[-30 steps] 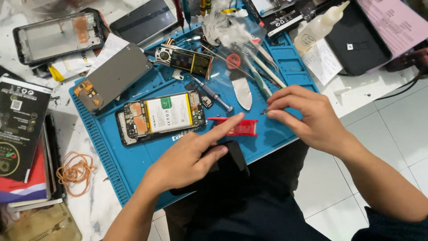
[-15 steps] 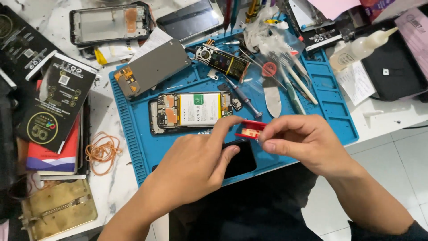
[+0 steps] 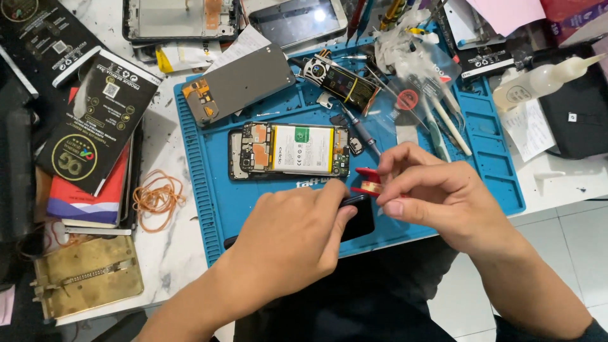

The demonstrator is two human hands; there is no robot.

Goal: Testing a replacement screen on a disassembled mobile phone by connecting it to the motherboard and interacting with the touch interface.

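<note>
My left hand [image 3: 291, 234] lies curled over a black flat panel [image 3: 360, 218] at the near edge of the blue repair mat [image 3: 209, 190], pressing on it. My right hand [image 3: 443, 196] pinches a small red piece [image 3: 367, 180] between thumb and fingers, just above the panel's far corner and close to my left fingertips. Behind both hands an opened phone [image 3: 288, 150] lies on the mat, its battery and circuit boards exposed.
On the mat lie a grey back cover [image 3: 244, 82], a camera board [image 3: 339, 79], a screwdriver [image 3: 361, 130] and several tools [image 3: 443, 120]. Left of it are orange rubber bands [image 3: 155, 196], black packets [image 3: 101, 120] and a brass fixture [image 3: 85, 285]. A squeeze bottle [image 3: 538, 79] lies at right.
The red piece lay flat on the mat under my left index finger; my right hand has lifted it. My left fingers have curled in over the black panel.
</note>
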